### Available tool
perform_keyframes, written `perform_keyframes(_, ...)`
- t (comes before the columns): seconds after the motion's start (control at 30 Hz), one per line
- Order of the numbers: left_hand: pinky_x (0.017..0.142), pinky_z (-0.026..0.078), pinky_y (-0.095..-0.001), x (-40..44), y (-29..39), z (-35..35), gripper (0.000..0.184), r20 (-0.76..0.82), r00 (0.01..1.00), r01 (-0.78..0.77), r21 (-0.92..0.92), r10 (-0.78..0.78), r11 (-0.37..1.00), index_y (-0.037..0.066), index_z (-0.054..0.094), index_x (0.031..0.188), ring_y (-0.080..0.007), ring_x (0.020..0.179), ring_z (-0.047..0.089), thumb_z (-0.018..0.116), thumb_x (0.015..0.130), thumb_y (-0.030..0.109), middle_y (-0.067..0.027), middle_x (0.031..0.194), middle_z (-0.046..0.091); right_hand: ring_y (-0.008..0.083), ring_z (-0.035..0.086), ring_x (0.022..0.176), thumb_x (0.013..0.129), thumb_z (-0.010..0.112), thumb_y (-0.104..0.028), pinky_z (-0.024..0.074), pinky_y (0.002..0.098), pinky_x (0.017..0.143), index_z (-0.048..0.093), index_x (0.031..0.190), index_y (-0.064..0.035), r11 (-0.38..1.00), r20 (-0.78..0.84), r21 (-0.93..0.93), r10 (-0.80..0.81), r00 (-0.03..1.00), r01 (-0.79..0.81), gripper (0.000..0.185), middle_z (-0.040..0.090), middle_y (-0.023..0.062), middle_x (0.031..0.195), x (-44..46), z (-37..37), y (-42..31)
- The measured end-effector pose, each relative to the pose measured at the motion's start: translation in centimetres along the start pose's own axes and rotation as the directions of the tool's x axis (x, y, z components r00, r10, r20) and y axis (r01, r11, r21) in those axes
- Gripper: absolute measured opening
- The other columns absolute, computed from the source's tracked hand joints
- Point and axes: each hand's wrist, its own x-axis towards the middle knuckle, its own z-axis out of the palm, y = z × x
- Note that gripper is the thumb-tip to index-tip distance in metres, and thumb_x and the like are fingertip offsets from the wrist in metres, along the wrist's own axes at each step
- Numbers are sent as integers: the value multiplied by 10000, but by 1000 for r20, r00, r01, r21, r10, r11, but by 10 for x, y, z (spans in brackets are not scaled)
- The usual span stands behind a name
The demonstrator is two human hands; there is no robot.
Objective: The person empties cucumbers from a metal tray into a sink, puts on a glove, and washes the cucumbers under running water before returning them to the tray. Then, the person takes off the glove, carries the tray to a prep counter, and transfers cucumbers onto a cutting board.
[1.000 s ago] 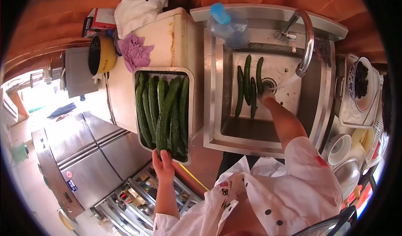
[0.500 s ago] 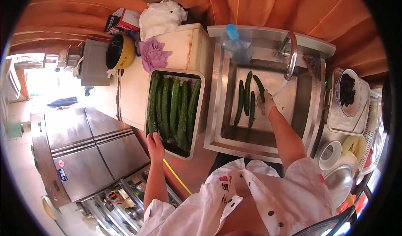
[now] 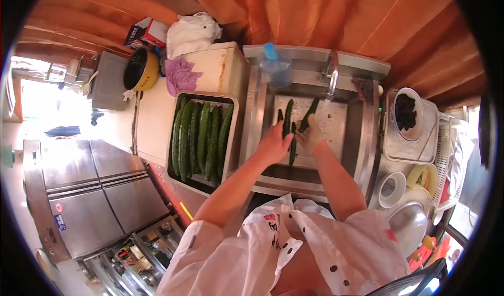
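Inside the steel sink (image 3: pixel 266 172) lie several slim green cucumbers. My left hand (image 3: pixel 274 143) is closed around the leftmost cucumber (image 3: pixel 280 115), whose upper tip shows above my fingers. My right hand (image 3: pixel 311 136) grips the lower end of another cucumber (image 3: pixel 310 113), tilted up towards the tap (image 3: pixel 332 78). Between the hands are a longer cucumber (image 3: pixel 288 112) and a short cucumber (image 3: pixel 292 151). My fingertips are partly hidden. Left of the sink, a metal tray (image 3: pixel 231 154) holds several larger cucumbers (image 3: pixel 202 136) side by side.
A clear plastic jug (image 3: pixel 275 70) with a blue cap stands at the sink's back left corner. A purple cloth (image 3: pixel 181 75) and a yellow pot (image 3: pixel 143 70) are on the left counter. Bowls, including one with dark food (image 3: pixel 406 112), are to the right.
My left hand has left the tray's front edge and reached right into the sink. My right hand has moved left with its cucumber, closer to the others. The view has shifted.
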Motion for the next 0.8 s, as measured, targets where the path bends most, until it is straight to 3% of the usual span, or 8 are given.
perform_keyframes(0.27, 816, 498, -557, 27, 56, 85, 430, 33, 999, 0, -120, 4, 993, -15, 493, 1243, -496, 976, 622, 447, 1031, 357, -320, 1050, 643, 215, 625, 892, 1001, 540, -488, 522, 353, 799, 640, 1063, -75, 952, 123, 29, -305, 944, 304, 429, 661, 64, 995, 25, -22, -46)
perform_keyframes(0.37, 797, 499, -570, -32, 79, 58, 433, 155, 988, 50, -137, -28, 989, -9, 507, 1250, -507, 913, 634, 451, 1034, 363, -313, 960, 662, 217, 580, 689, 1044, 461, -369, 525, 359, 700, 557, 906, -108, 975, -192, 160, -125, 973, 157, 311, 586, 34, 798, 31, -36, -95)
perform_keyframes(0.47, 843, 489, -566, -35, 68, 60, 450, 114, 987, 123, -89, -112, 988, -19, 557, 1188, -506, 978, 621, 440, 1041, 391, -331, 999, 648, 238, 582, 648, 1024, 454, -344, 502, 392, 643, 582, 771, -109, 995, -189, -32, -95, 977, 91, 368, 545, 47, 653, 0, -2, -81)
perform_keyframes(0.53, 829, 477, -595, -9, 39, 67, 488, 76, 994, 87, -72, -82, 994, -7, 599, 1074, -547, 932, 595, 387, 1043, 432, -326, 939, 644, 266, 680, 802, 989, 521, -458, 505, 380, 700, 671, 865, -13, 489, -218, -867, -543, 811, 95, 486, 683, 137, 798, 18, 6, -25)
perform_keyframes(0.57, 766, 493, -553, -5, 27, 64, 492, 65, 992, 118, -123, -111, 985, -4, 600, 1031, -496, 842, 615, 393, 1048, 441, -279, 866, 642, 298, 687, 794, 971, 553, -476, 509, 382, 710, 692, 918, 10, 808, -248, -553, -390, 887, 201, 508, 708, 181, 871, 45, 5, 4)
perform_keyframes(0.7, 553, 465, -367, -43, 28, 38, 484, 389, 871, 443, -357, -301, 822, 27, 626, 985, -240, 575, 572, 440, 1050, 470, -77, 667, 567, 234, 666, 717, 971, 586, -303, 495, 338, 675, 642, 950, -35, 355, -102, -922, -603, 791, 152, 274, 684, 90, 826, 55, -17, -29)
perform_keyframes(0.73, 553, 465, -367, -52, 35, 33, 484, 403, 866, 443, -346, -296, 827, 27, 626, 985, -240, 575, 572, 440, 1050, 470, -77, 667, 567, 249, 667, 755, 990, 554, -274, 498, 355, 698, 628, 967, -37, 850, -280, -440, -435, 856, 288, 249, 686, 100, 833, 59, -26, -51)
perform_keyframes(0.8, 477, 351, -253, -61, 44, 27, 429, 451, 785, 618, -613, -423, 493, 57, 646, 1024, -78, 519, 421, 482, 1047, 453, 32, 626, 463, 263, 668, 793, 1010, 522, -245, 501, 373, 720, 614, 984, -39, 916, -305, 272, -208, 929, 294, 227, 689, 110, 840, 54, -31, -56)
